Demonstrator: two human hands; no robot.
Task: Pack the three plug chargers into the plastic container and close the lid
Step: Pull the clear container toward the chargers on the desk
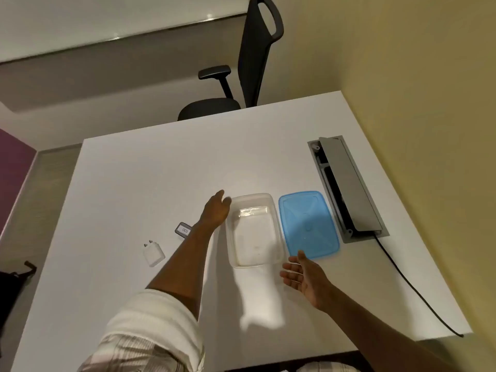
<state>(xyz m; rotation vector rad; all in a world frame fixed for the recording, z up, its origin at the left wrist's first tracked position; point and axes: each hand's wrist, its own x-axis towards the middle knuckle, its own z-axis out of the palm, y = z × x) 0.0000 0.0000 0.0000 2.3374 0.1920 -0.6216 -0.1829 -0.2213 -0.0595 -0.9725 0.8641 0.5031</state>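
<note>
A clear plastic container [253, 230] stands open on the white table [134, 183], with nothing visible inside. Its blue lid [308, 225] lies flat just to the right of it. One white plug charger [153, 253] lies on the table to the left, prongs pointing away. My left hand [216, 210] rests against the container's left far corner, fingers apart. My right hand [303, 277] hovers palm up at the container's near right corner, holding nothing. No other chargers show; my left arm hides part of the table.
A small grey tag [183, 229] marked 030 lies beside my left wrist. A grey cable hatch [349, 186] stands open at the right, with a black cable [413, 285] running to the table edge. A black office chair [241, 76] sits beyond the far edge.
</note>
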